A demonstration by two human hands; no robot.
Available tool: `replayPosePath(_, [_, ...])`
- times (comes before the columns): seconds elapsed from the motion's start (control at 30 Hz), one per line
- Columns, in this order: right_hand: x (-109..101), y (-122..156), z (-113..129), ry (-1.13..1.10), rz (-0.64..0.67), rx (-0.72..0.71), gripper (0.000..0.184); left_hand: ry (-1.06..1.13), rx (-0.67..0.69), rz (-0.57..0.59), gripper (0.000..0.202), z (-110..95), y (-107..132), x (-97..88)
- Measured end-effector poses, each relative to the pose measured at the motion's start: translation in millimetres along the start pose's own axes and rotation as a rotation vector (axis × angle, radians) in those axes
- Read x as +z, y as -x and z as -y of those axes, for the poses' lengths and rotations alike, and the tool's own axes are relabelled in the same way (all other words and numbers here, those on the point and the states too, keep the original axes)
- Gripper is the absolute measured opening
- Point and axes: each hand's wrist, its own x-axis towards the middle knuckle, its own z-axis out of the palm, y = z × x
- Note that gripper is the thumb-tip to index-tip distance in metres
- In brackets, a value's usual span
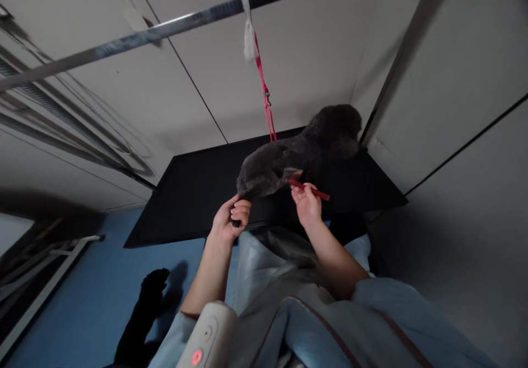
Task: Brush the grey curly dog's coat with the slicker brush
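Note:
A dark grey, short-coated dog (268, 164) is on a black grooming table (193, 186), its rear end toward the left and its head end toward the right. Behind that rear end, my left hand (233, 217) is closed around a slim dark part of the dog, a leg or the tail; I cannot tell which. A dark tip shows below my fingers. My right hand (307, 200) pinches the red handle of a slicker brush (317, 193), whose head is against the dog's near side.
A red grooming loop (260, 71) hangs from a metal bar (185, 21) by a white strip (248, 32). Black, furry-looking shape (144, 307) on the blue floor, lower left. A white device (208, 335) with a red light is near my body. Walls stand behind and right.

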Motion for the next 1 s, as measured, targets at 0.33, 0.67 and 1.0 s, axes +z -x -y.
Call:
replayPosePath(0.33, [-5.6, 5.7, 13.4, -0.119, 0.057, 0.164, 0.016, -0.026, -0.019, -0.022, 0.021, 6.9, -3.2, 3.0])
replayPosePath(0.67, [-9.0, 10.2, 22.8, -0.141, 0.096, 0.187, 0.022, -0.267, 0.149, -0.155, 0.018, 44.7, 19.1, 5.3])
replayPosePath(1.0, [3.5, 40.9, 17.1, -0.189, 0.170, 0.333, 0.032, -0.117, -0.107, -0.012, 0.009, 26.5, 23.8, -17.4])
